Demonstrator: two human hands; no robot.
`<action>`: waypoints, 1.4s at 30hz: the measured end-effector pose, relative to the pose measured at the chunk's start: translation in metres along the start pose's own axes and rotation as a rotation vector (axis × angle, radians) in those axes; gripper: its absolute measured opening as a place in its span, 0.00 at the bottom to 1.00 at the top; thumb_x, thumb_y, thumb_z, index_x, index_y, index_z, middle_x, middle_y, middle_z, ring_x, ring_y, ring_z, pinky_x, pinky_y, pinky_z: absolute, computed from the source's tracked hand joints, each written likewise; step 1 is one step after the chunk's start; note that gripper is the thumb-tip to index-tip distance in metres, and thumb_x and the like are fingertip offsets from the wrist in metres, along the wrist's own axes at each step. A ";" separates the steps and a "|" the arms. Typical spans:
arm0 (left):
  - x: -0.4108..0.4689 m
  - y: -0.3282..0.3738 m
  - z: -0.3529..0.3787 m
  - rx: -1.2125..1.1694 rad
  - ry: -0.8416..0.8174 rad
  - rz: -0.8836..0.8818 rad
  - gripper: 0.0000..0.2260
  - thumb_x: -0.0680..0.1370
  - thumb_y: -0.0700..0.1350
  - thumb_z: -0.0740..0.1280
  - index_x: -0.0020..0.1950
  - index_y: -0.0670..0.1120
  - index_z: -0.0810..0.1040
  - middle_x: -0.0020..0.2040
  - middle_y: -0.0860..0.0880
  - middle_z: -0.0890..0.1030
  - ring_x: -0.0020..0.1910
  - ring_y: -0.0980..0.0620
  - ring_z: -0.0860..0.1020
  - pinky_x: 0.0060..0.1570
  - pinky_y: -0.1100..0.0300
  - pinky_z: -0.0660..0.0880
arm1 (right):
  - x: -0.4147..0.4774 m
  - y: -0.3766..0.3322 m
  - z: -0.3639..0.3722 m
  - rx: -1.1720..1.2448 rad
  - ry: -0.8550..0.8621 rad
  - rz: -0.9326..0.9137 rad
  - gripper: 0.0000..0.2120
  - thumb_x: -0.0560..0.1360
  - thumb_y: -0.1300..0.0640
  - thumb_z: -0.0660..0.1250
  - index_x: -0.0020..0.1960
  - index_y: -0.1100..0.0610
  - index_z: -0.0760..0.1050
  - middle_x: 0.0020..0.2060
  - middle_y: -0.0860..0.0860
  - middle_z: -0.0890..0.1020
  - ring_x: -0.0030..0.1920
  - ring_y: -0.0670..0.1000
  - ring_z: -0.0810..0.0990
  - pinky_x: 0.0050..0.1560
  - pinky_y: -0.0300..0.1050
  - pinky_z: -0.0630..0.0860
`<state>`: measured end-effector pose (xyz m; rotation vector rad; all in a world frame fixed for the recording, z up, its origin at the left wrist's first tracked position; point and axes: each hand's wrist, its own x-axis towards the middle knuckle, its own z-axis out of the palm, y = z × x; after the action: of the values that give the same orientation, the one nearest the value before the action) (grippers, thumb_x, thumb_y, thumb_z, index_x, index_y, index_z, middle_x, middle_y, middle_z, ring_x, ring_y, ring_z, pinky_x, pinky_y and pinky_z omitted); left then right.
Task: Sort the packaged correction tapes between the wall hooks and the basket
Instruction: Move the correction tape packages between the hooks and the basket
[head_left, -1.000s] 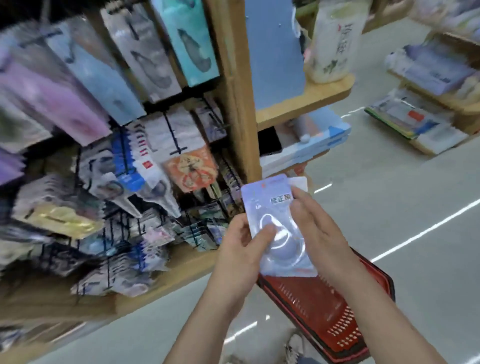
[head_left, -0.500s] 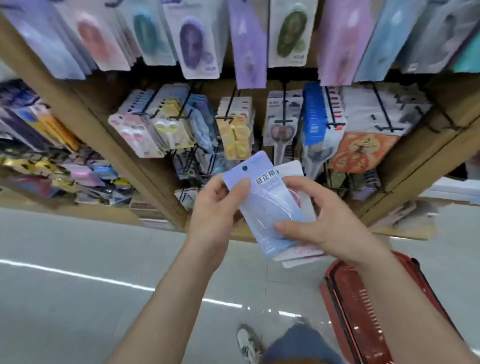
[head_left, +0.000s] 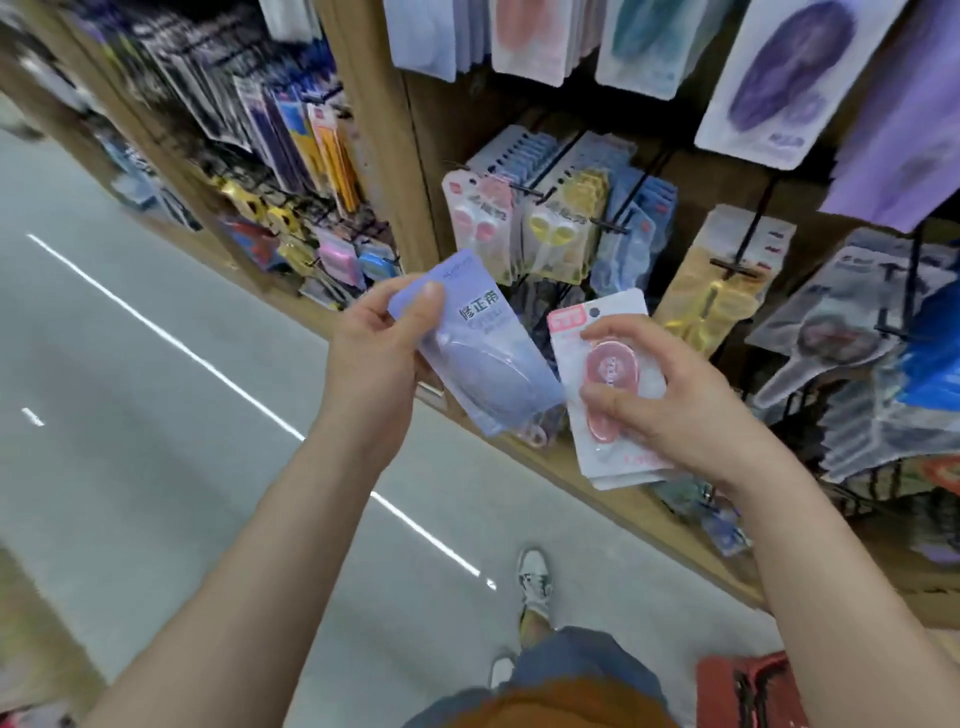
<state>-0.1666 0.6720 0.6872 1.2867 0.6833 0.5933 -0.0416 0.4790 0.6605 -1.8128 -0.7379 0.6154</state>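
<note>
Lilac pack (head_left: 483, 353) in left fingers (head_left: 428, 296), pink pack (head_left: 608, 374) in right fingers (head_left: 602, 397)

Shop aisle: a tall wooden shelving unit (head_left: 363, 130) is standing on the right, its black metal hooks (head_left: 737, 265) carrying rows of hanging stationery packets (head_left: 556, 228); a pale grey polished floor (head_left: 130, 415) is reflecting a long white strip of light (head_left: 171, 343)
</note>
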 end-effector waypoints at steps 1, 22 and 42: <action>0.009 0.003 -0.004 0.026 -0.002 0.015 0.07 0.81 0.40 0.64 0.44 0.46 0.78 0.33 0.54 0.81 0.32 0.55 0.77 0.35 0.62 0.74 | 0.013 0.000 0.000 0.004 -0.001 -0.012 0.17 0.74 0.58 0.74 0.53 0.38 0.76 0.44 0.29 0.77 0.43 0.35 0.75 0.45 0.32 0.71; 0.191 0.091 -0.038 0.037 -0.195 0.257 0.02 0.78 0.38 0.69 0.46 0.41 0.81 0.38 0.48 0.85 0.39 0.50 0.83 0.38 0.55 0.80 | 0.192 -0.104 0.090 -0.118 0.174 -0.173 0.04 0.72 0.54 0.75 0.47 0.47 0.83 0.51 0.54 0.75 0.48 0.41 0.75 0.43 0.24 0.69; 0.278 0.139 0.002 -0.119 -0.424 0.457 0.02 0.77 0.37 0.70 0.47 0.43 0.82 0.40 0.50 0.84 0.41 0.52 0.81 0.43 0.56 0.79 | 0.222 -0.139 0.112 -0.154 0.600 -0.035 0.13 0.77 0.53 0.70 0.38 0.38 0.75 0.41 0.44 0.74 0.49 0.45 0.69 0.45 0.23 0.63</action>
<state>0.0177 0.9008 0.7888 1.4062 -0.0014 0.6874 0.0025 0.7490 0.7391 -1.9780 -0.4104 -0.0265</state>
